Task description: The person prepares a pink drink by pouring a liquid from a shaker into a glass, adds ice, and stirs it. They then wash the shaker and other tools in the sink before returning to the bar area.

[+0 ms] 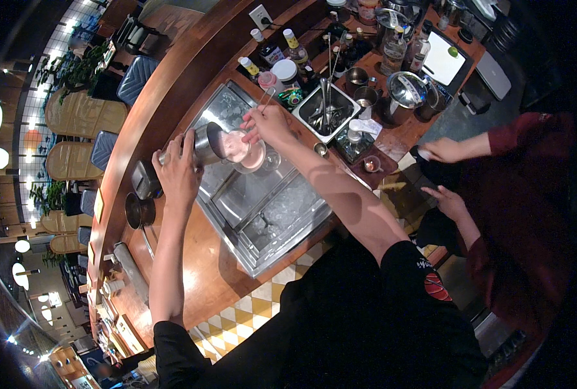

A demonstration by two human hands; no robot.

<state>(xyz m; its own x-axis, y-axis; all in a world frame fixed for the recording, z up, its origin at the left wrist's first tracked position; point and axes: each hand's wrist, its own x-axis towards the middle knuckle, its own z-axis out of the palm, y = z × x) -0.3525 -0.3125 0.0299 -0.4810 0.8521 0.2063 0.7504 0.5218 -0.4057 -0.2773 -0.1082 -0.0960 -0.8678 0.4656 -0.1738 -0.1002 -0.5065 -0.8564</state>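
Observation:
My left hand (179, 163) is wrapped round a metal shaker tin (211, 142), tipped sideways with its mouth to the right. Pink, frothy liquid shows at the mouth. My right hand (267, 126) is closed on what looks like a small strainer, its thin wire handle end (267, 97) sticking up past the fingers; its bowl is hard to make out amid the pink froth (235, 148). Just below is a stemmed glass (256, 159) with pink liquid in it, over the steel bar sink (220, 188). A second clear glass (271, 160) seems to stand beside it.
Ice (282, 214) fills the sink's near section. Right of it are a steel container of bar tools (327, 110), metal cups and several bottles (295, 48). A co-worker's hands (447, 150) are at the right. A small pan (139, 211) lies left on the wooden counter (191, 266).

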